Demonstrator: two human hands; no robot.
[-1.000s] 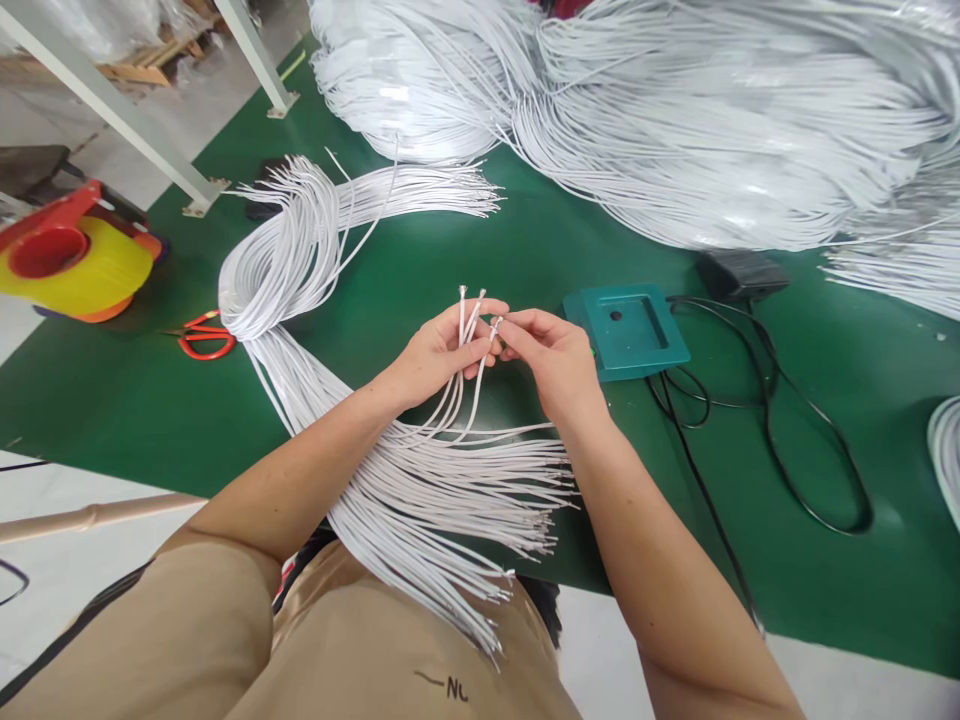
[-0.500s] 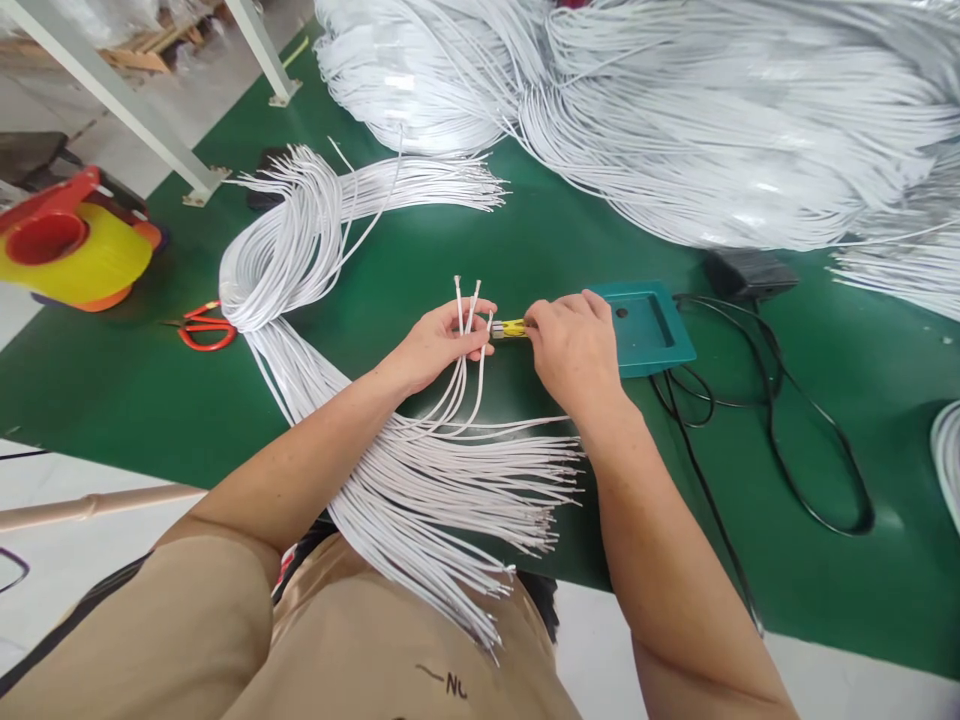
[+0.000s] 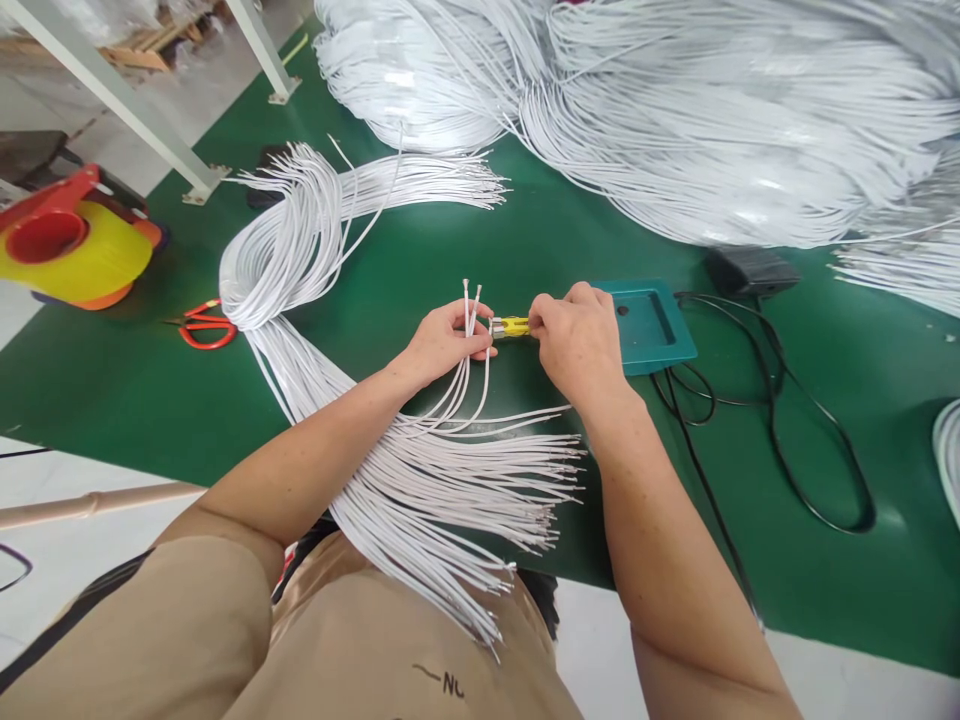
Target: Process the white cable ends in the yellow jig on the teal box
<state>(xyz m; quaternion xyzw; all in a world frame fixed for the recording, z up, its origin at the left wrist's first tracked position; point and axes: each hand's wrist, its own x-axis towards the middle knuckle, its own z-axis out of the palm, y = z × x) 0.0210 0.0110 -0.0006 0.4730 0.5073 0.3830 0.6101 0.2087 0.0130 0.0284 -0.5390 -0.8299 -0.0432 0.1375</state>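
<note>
My left hand (image 3: 448,342) is closed on a few white wires (image 3: 471,330) whose stripped tips stick up above its fingers. My right hand (image 3: 576,338) is closed on a small yellow piece (image 3: 514,326) and holds it against the tip of one of those wires. The held wires run down into a fan of white wires (image 3: 457,490) that lies across the green table (image 3: 150,400) and over my lap. A teal tray (image 3: 652,325) sits just to the right of my right hand.
Black cables (image 3: 772,420) loop right of the tray, beside a black box (image 3: 750,270). Red scissors (image 3: 201,327) lie at the left, by a bent wire bundle (image 3: 292,240). Large white wire heaps (image 3: 675,110) fill the back. A yellow and red spool (image 3: 71,250) stands off the table.
My right hand moved right toward the tray and came back with a yellow piece, which it now holds at a wire tip. My left hand kept its grip on the wires.
</note>
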